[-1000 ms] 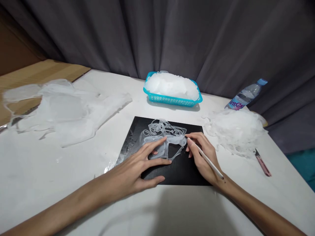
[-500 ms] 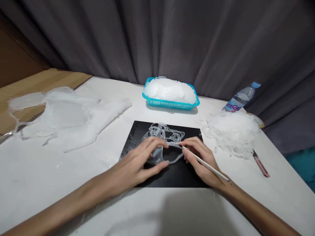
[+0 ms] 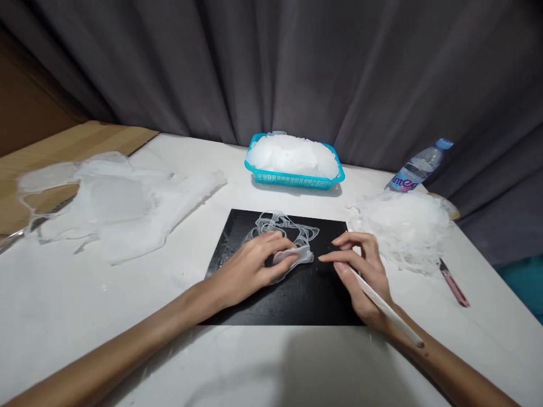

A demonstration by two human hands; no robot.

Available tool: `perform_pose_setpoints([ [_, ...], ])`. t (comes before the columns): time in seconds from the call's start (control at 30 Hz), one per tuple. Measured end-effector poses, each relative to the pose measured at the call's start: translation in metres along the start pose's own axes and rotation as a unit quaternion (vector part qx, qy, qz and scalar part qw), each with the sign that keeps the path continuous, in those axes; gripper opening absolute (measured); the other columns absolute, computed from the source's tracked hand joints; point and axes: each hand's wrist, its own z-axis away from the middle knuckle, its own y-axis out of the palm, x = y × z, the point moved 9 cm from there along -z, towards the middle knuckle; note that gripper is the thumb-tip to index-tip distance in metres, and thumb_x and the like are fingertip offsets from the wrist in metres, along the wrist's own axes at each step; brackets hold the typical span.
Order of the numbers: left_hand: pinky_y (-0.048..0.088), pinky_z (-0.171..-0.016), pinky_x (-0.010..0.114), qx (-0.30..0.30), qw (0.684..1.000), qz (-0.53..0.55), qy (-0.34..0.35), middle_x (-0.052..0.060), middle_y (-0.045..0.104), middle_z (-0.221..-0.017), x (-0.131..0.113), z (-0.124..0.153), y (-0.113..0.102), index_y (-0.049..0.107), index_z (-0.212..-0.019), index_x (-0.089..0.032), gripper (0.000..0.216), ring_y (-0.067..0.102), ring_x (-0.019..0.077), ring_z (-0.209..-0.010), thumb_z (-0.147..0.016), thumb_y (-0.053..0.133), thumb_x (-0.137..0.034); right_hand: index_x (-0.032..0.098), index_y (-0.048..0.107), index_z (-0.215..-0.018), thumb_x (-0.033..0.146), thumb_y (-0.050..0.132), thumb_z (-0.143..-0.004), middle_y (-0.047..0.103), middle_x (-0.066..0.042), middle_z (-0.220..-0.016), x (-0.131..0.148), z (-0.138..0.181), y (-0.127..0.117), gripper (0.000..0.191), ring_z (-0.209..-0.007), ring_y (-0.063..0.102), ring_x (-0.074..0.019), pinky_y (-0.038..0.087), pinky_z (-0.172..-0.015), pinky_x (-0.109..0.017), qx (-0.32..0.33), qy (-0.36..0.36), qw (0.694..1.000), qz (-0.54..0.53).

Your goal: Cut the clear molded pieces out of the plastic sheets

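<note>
A black mat point(image 3: 305, 299) lies on the white table in front of me. On it sits a tangle of clear plastic trimmings point(image 3: 283, 232). My left hand point(image 3: 254, 265) rests on the mat with its fingers curled round a small translucent plastic piece point(image 3: 292, 257). My right hand point(image 3: 360, 271) holds a thin white pen-like tool point(image 3: 384, 308), its tip down near the mat just right of that piece. The two hands are a short gap apart.
A turquoise basket point(image 3: 292, 178) heaped with white plastic pieces stands behind the mat. A pile of white scraps point(image 3: 403, 226) lies at right, with a water bottle point(image 3: 418, 167) and a pink cutter point(image 3: 453, 285). Clear plastic sheets point(image 3: 114, 203) spread at left beside cardboard point(image 3: 63, 141).
My left hand has closed its fingers on the small plastic piece and drawn it toward me. My right hand has pulled back to the right, taking the tool off the tangle.
</note>
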Motion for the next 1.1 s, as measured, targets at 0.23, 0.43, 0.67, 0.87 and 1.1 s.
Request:
perform_pose_setpoints([
  [0.23,0.038,-0.074,0.028,0.002,1.0,0.017,-0.02,-0.001,0.063,-0.089,-0.007,0.002,0.003,0.068,-0.102,-0.019,0.028,0.056,0.0162,-0.08,-0.105,0.055,-0.044,0.025,0.058,-0.136,0.004,0.044,-0.1,0.049,-0.012,-0.137,0.005,0.009,0.014,0.043,-0.121,0.054,-0.0259,0.051,-0.102,-0.048,0.01,-0.04,0.998,0.049],
  [0.43,0.04,-0.07,0.025,0.075,0.982,0.156,-0.078,0.001,0.069,-0.089,0.004,0.001,0.02,0.075,-0.102,-0.018,0.04,0.059,0.017,-0.08,-0.1,0.059,-0.054,0.02,0.054,-0.128,0.0,0.04,-0.101,0.057,-0.012,-0.124,0.007,0.015,0.034,0.036,-0.116,0.056,-0.0244,0.051,-0.098,-0.044,0.055,-0.055,0.995,0.062],
  [0.67,0.039,-0.068,0.024,0.104,0.965,0.221,-0.093,0.0,0.064,-0.083,0.008,-0.002,0.025,0.075,-0.095,-0.015,0.038,0.053,0.0148,-0.077,-0.095,0.066,-0.053,0.018,0.055,-0.123,0.021,0.059,-0.101,0.063,-0.011,-0.11,0.01,0.011,0.039,0.022,-0.098,0.058,-0.0256,0.052,-0.087,-0.042,0.09,-0.024,0.993,0.072],
  [0.87,0.039,-0.068,0.024,0.106,0.966,0.218,-0.089,0.0,0.063,-0.083,0.008,-0.002,0.026,0.077,-0.1,-0.016,0.038,0.052,0.0153,-0.077,-0.094,0.067,-0.051,0.018,0.061,-0.12,0.018,0.061,-0.102,0.065,-0.01,-0.104,0.019,0.016,0.046,0.018,-0.091,0.057,-0.0236,0.05,-0.083,-0.039,0.117,-0.083,0.984,0.101],
  [1.1,0.039,-0.066,0.025,0.107,0.97,0.204,-0.082,0.0,0.062,-0.082,0.007,-0.001,0.024,0.077,-0.101,-0.016,0.04,0.053,0.0153,-0.076,-0.096,0.064,-0.053,0.017,0.062,-0.115,0.016,0.061,-0.102,0.067,-0.009,-0.099,0.015,0.01,0.041,0.013,-0.09,0.058,-0.0225,0.051,-0.08,-0.038,0.113,-0.068,0.99,0.051],
])
